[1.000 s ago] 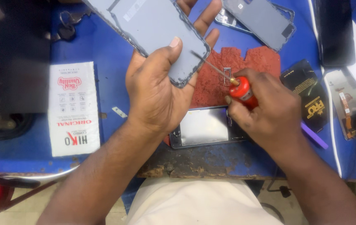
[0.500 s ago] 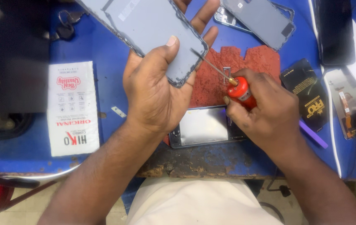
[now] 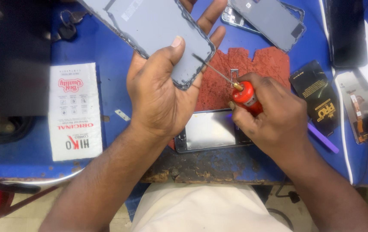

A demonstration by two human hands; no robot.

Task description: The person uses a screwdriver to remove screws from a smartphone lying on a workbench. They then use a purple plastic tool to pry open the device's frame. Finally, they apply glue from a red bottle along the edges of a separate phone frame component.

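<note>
At nine o'clock from my hands I see a white rectangular package (image 3: 75,112) with red and black print lying flat on the blue table (image 3: 106,56). At three o'clock lies a black packet (image 3: 318,96) with gold lettering, and beyond it a clear sleeve (image 3: 359,112) holding a flex-cable part.

My left hand (image 3: 160,96) grips the grey phone panel (image 3: 153,32), fingers wrapped behind it and the thumb pressed on its face; the panel is raised above the table at twelve o'clock, tilted, its edges rimmed with dark adhesive. My right hand (image 3: 274,116) is curled tight round a red-handled screwdriver (image 3: 240,89), whose thin tip touches the panel's lower right edge.

Under the tool sits a rust-red mat (image 3: 252,64). Between my wrists lies a phone frame (image 3: 212,131) with a pale metal plate inside. Another grey back cover (image 3: 272,19) rests at one o'clock.
</note>
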